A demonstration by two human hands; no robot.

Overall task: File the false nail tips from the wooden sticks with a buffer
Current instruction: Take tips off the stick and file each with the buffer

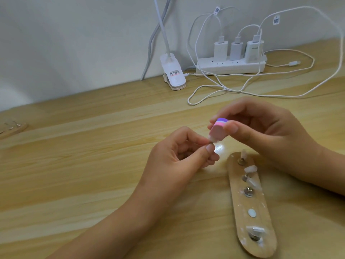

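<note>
My right hand pinches a small pink and purple buffer block between thumb and fingers. Its lower end touches a clear false nail tip that my left hand pinches between thumb and forefinger, on a small metal holder. Below the right hand a flat wooden stick lies on the table. It carries several metal studs, some with clear nail tips on them, and one bare white pad.
A second wooden stick with studs lies at the table's far left edge. At the back stand a white lamp clamp, a power strip with three chargers, and loose white cables looping over the wooden table.
</note>
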